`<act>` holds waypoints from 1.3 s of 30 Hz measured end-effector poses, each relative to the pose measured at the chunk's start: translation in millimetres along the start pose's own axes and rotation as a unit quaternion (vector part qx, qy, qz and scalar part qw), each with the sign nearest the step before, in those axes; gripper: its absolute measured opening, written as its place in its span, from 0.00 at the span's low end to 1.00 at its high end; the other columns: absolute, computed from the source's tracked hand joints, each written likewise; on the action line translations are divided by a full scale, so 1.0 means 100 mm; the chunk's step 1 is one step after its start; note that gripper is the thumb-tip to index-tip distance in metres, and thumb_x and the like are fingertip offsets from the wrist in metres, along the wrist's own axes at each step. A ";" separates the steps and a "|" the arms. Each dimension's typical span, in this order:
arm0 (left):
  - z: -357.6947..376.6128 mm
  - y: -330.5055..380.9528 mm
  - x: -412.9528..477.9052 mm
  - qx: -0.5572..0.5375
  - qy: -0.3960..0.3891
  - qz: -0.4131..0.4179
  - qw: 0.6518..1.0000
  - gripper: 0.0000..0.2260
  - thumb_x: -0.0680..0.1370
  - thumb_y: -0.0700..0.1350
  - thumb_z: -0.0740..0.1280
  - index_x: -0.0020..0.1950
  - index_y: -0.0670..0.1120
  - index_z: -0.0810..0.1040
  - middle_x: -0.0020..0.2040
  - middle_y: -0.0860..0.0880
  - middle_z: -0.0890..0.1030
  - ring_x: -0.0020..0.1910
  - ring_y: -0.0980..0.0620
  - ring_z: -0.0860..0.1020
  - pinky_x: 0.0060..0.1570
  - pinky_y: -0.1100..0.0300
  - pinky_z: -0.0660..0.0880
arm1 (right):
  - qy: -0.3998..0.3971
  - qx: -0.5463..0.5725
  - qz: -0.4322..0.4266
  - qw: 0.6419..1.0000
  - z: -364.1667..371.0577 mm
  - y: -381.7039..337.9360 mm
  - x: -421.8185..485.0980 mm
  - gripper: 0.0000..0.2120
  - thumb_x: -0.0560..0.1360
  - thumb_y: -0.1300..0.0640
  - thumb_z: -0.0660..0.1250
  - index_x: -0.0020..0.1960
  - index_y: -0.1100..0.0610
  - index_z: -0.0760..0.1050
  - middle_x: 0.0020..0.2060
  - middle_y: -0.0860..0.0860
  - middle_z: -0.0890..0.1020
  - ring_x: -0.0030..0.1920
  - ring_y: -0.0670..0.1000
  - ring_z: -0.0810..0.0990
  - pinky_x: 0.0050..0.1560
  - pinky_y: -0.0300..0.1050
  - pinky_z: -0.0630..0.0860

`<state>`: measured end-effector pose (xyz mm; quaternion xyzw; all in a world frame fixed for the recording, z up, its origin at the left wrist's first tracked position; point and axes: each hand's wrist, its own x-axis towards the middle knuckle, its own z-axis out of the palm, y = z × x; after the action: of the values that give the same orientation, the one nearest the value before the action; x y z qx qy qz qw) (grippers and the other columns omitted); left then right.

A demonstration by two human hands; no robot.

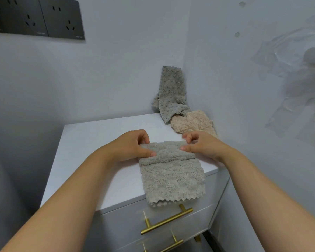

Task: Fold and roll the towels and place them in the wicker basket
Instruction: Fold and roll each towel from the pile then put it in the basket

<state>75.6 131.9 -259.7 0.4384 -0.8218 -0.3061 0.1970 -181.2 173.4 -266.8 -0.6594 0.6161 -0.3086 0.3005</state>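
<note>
Left grip (131, 145), right grip (204, 145) pinching rolled end of grey towel (171, 176)

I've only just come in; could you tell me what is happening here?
A person is rolling a grey towel on a white cabinet. The left hand and right hand pinch its far end, where the roll starts; its near end overhangs the front edge. A second grey towel and a beige towel sit in the corner.

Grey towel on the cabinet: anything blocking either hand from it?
Nothing visible. Left hand and right hand pinch the rolled far edge of the grey towel. No basket in view, so that path is unknown.
</note>
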 end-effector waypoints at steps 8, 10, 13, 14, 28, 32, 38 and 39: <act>-0.13 0.08 -0.04 0.075 -0.095 -0.052 0.991 0.18 0.69 0.57 0.74 0.50 0.44 0.80 0.42 0.51 0.80 0.41 0.54 0.75 0.44 0.60 0.70 | -0.099 -0.109 0.006 0.989 -0.08 -0.07 -0.04 0.29 0.73 0.44 0.68 0.65 0.62 0.72 0.73 0.50 0.65 0.72 0.49 0.63 0.72 0.45 0.58; -0.15 0.08 -0.07 0.062 -0.105 -0.055 0.991 0.18 0.69 0.55 0.75 0.49 0.44 0.80 0.42 0.50 0.80 0.42 0.53 0.76 0.45 0.59 0.71 | -0.118 -0.102 0.009 0.988 -0.11 -0.09 -0.07 0.30 0.71 0.42 0.69 0.67 0.56 0.71 0.75 0.45 0.60 0.73 0.45 0.59 0.73 0.43 0.56; -0.16 0.09 -0.10 0.036 -0.117 -0.055 0.991 0.15 0.69 0.52 0.76 0.49 0.45 0.79 0.43 0.51 0.81 0.43 0.53 0.77 0.47 0.59 0.72 | -0.138 -0.073 0.018 0.988 -0.13 -0.10 -0.09 0.29 0.73 0.49 0.70 0.71 0.53 0.67 0.75 0.43 0.59 0.68 0.42 0.63 0.66 0.35 0.57; -0.16 0.10 -0.11 0.034 -0.119 -0.051 0.991 0.13 0.69 0.51 0.76 0.48 0.46 0.79 0.43 0.52 0.81 0.43 0.54 0.77 0.46 0.60 0.72 | -0.141 -0.066 0.019 0.988 -0.14 -0.09 -0.09 0.30 0.73 0.51 0.71 0.72 0.54 0.66 0.75 0.42 0.59 0.66 0.41 0.63 0.64 0.35 0.57; -0.06 0.04 -0.04 -0.063 0.059 -0.021 0.996 0.12 0.68 0.41 0.77 0.46 0.47 0.76 0.38 0.53 0.79 0.36 0.57 0.75 0.38 0.70 0.70 | 0.013 0.195 0.011 0.981 -0.06 0.07 0.02 0.11 0.70 0.71 0.70 0.51 0.64 0.80 0.48 0.59 0.84 0.47 0.51 0.83 0.52 0.39 0.77; 0.04 0.03 0.02 -0.040 0.188 0.004 0.981 0.15 0.67 0.40 0.77 0.47 0.50 0.74 0.42 0.52 0.78 0.40 0.55 0.75 0.38 0.66 0.68 | 0.092 0.248 0.003 0.964 0.06 0.04 0.06 0.10 0.70 0.75 0.68 0.48 0.66 0.79 0.41 0.58 0.83 0.37 0.47 0.82 0.41 0.34 0.77; 0.07 -0.04 0.03 -0.039 0.177 0.021 0.983 0.17 0.65 0.40 0.79 0.46 0.49 0.75 0.45 0.50 0.78 0.35 0.59 0.71 0.37 0.64 0.67 | 0.106 0.249 -0.015 0.963 0.10 0.04 0.07 0.12 0.70 0.78 0.65 0.51 0.68 0.78 0.39 0.55 0.83 0.35 0.45 0.82 0.38 0.32 0.77; 0.06 -0.05 0.02 -0.050 0.168 0.023 0.984 0.17 0.65 0.40 0.79 0.47 0.49 0.75 0.45 0.49 0.79 0.34 0.60 0.72 0.37 0.65 0.67 | 0.094 0.248 -0.015 0.964 0.09 0.06 0.06 0.13 0.70 0.78 0.65 0.52 0.68 0.78 0.40 0.56 0.83 0.37 0.47 0.82 0.39 0.33 0.77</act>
<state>74.1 129.6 -267.2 0.4544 -0.7707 -0.2641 0.3603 -177.6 167.4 -276.4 -0.5415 0.5353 -0.5172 0.3908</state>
